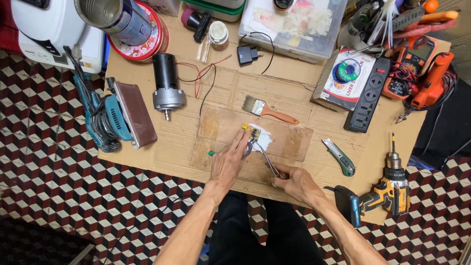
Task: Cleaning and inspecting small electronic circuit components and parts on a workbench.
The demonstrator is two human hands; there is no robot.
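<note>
Head view, looking straight down on a flattened brown cardboard sheet (pixel 274 98) laid over a chequered tile floor (pixel 59 196). The left hand (pixel 228 164) lies palm-down with its fingers stretched forward, pressing a small circuit board with yellow parts (pixel 253 133) against a white pad (pixel 264 139) on a brownish flat panel (pixel 289 142); the hand is open, steadying rather than clasping. The right hand (pixel 297 181) is closed around the handle end of slim metal tweezers (pixel 267 159), whose tips reach up to the board. A small green piece (pixel 211 153) lies on the panel just beside the left hand.

Lying apart from the work: a wooden-handled flat paintbrush (pixel 267 110), a grey-and-black cylindrical electric motor (pixel 167 83) with red and black leads, a teal sander (pixel 117 118), a green utility knife (pixel 339 157), a black power strip (pixel 368 95) and a yellow-and-black cordless drill (pixel 387 191).

Judged from this pose, the work goes best if the left fingers hold the board flat and motionless, clear of the tweezer tips, while the right hand keeps a light, even squeeze and a low angle so that the tips do not slip.
</note>
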